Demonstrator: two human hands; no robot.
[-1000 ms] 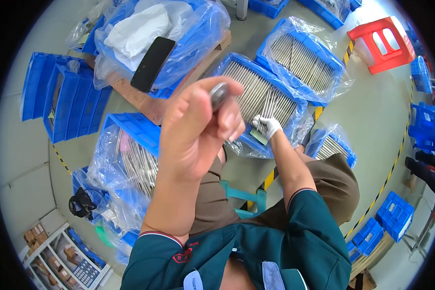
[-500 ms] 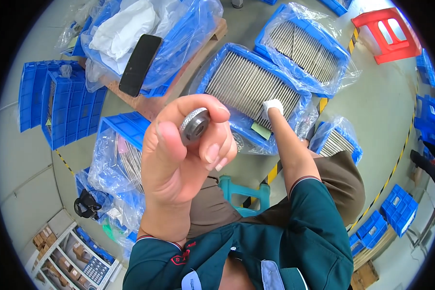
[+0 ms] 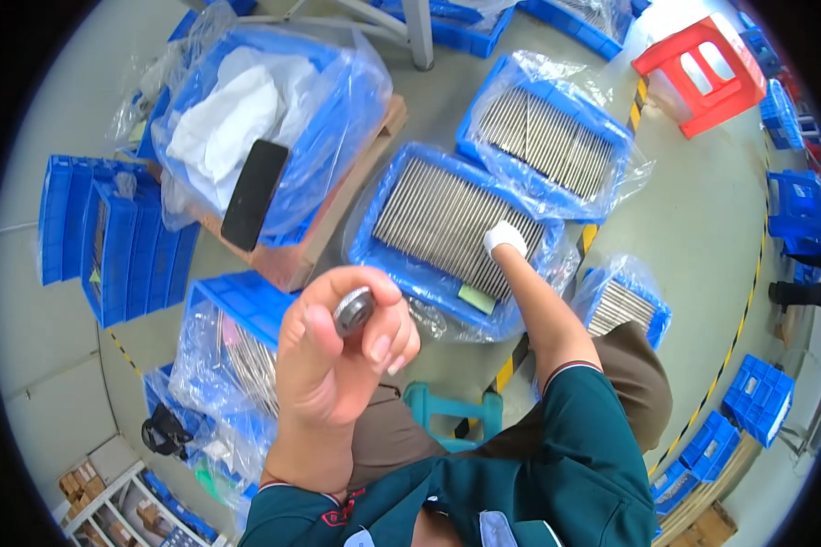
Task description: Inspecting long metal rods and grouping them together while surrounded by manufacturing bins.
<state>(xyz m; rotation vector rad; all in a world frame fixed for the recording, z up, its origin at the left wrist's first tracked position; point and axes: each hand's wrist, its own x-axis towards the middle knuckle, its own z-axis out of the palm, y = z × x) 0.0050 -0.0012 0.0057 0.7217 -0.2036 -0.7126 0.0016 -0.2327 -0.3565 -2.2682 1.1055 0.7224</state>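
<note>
My left hand (image 3: 342, 351) is raised in front of my body, closed around a small knurled metal ring (image 3: 354, 311) with a dark centre hole. Thumb and forefinger pinch its edge; the other fingers curl beneath. My right hand (image 3: 504, 239), in a white glove, reaches down onto the rows of slim metal rods (image 3: 447, 219) in a plastic-lined blue crate (image 3: 388, 261). Its fingers are too small and covered to make out, so whether it grips a rod is unclear. A pale green paper slip (image 3: 476, 300) lies at the crate's near edge.
A black phone (image 3: 255, 194) rests by a lined crate of white bags (image 3: 233, 118) on a wooden pallet (image 3: 287, 264). Another rod crate (image 3: 547, 137) adjoins mine. A teal stool (image 3: 452, 415) is beneath me; a red stool (image 3: 702, 77) stands far right. Crates (image 3: 123, 242) stack left.
The head view has tilted, so the crates sit lower in the picture. My left hand appears lower and smaller, still pinching the ring. My right hand stays on the rods.
</note>
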